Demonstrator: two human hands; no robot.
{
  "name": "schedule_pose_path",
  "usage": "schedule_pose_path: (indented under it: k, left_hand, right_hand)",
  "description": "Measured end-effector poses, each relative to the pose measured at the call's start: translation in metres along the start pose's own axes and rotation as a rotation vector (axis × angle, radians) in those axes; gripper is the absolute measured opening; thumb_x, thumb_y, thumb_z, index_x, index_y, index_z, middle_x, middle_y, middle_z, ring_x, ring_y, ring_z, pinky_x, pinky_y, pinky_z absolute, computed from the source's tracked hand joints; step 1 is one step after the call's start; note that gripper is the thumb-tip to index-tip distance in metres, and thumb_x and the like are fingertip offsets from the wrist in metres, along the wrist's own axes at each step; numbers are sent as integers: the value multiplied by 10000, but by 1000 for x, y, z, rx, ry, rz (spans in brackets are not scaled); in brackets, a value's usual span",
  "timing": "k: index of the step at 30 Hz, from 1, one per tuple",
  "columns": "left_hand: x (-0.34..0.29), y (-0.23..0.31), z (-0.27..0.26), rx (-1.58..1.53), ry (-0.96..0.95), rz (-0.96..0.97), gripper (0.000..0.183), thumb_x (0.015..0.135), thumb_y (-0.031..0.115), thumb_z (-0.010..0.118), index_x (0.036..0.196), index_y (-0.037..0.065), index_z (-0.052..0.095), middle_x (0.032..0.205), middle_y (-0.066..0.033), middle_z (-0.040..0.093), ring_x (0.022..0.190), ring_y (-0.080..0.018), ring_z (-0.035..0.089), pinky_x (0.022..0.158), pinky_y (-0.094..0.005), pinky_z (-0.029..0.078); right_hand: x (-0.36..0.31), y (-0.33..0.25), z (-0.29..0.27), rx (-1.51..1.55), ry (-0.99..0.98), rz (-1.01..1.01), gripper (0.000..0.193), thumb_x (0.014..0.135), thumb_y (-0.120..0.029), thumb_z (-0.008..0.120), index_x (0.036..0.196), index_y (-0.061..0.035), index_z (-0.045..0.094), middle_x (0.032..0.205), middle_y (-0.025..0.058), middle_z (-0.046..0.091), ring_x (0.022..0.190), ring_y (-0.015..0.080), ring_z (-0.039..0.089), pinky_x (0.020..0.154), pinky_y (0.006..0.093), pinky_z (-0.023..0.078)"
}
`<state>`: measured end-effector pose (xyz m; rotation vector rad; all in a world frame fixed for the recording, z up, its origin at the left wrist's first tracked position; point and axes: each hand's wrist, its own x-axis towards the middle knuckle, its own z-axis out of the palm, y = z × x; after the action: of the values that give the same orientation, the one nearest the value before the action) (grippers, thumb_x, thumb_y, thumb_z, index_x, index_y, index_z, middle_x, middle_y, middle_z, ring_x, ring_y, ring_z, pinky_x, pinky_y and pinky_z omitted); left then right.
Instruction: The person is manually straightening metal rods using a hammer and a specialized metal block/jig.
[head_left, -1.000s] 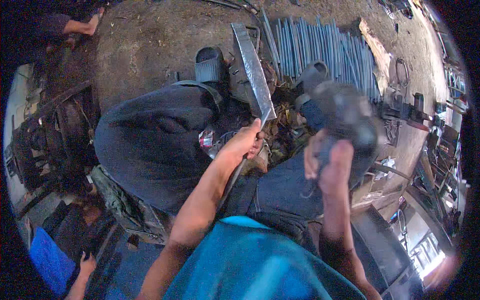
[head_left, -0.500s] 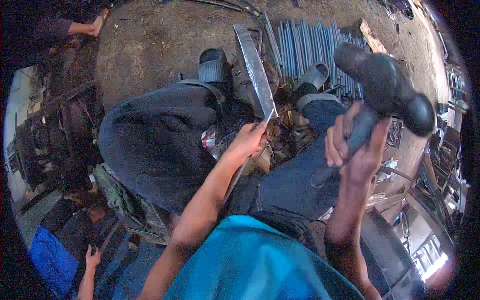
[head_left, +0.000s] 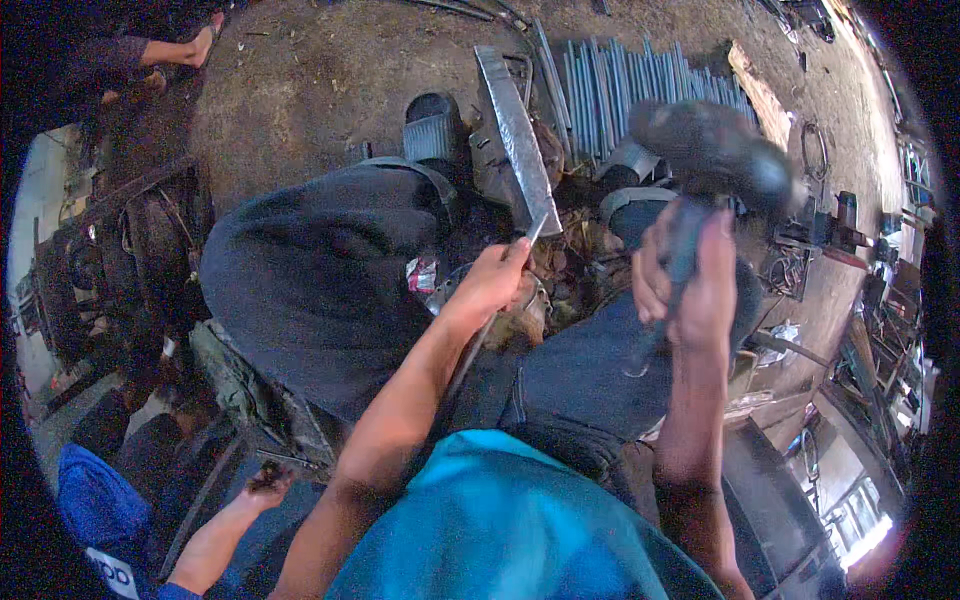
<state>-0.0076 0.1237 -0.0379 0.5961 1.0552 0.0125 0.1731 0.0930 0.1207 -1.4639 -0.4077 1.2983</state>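
My left hand (head_left: 497, 280) is closed round a thin metal bar (head_left: 477, 352), which runs back beneath my forearm. Beyond my fingers, the bar's far end meets the near end of a long, flat, silvery metal strip (head_left: 515, 130) with a dented surface. I cannot tell whether the two are joined. The strip lies over a dark block (head_left: 494, 168) between my feet. My right hand (head_left: 690, 270) grips the handle of a hammer (head_left: 710, 155), raised to the right of the strip. Motion blurs the hammer's heavy dark head.
Several grey metal rods (head_left: 650, 85) lie side by side on the dirt floor ahead. My sandalled feet (head_left: 432, 128) flank the block. At the lower left, another person's hand (head_left: 268, 487) holds something dark. A bare foot (head_left: 205, 42) shows far left. Scrap metal (head_left: 885, 350) lies at right.
The hammer and my right hand have swung left, closer to the strip. My left hand keeps its hold on the bar. At the lower left, the other person's hand has moved right.
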Motion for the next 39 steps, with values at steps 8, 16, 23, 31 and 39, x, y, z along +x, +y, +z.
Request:
schedule_pose_path:
  k: [8,16,23,31,39]
  left_hand:
    - [9,2,1,274,92,7,461,979,412,411,761,39,573,662,-2,537,555,-83,470,522,-270,393]
    - [2,12,5,263,-42,20,422,951,433,475,867,27,547,604,-7,491,506,-85,465,448,-268,389]
    - [27,-12,-4,394,200,206,337,953,380,486,877,51,487,629,-21,495,474,-99,454,406,-257,351]
    - [41,-8,4,684,323,510,409,959,365,468,857,-15,579,659,-82,588,614,-155,578,594,-316,459]
    - [-6,-5,3,726,346,409,365,941,346,491,944,-15,546,704,-142,620,629,-290,626,578,-415,457]
  right_hand:
    - [1,119,-17,-228,-28,224,438,925,-515,463,776,-109,392,508,-16,383,353,90,351,322,249,325]
    - [25,65,-21,28,8,176,525,926,-597,366,772,-98,421,486,-18,347,342,85,369,300,243,333]
    - [-15,5,-4,194,-151,-194,612,874,-680,357,837,-72,417,467,3,334,328,111,329,299,250,315]
    - [60,102,-7,-16,33,330,519,936,-557,405,710,-93,454,471,-14,382,334,92,380,317,254,321]
    - [-8,-5,1,65,-178,-230,632,863,-688,389,776,-62,397,465,-5,346,322,98,326,299,222,310]
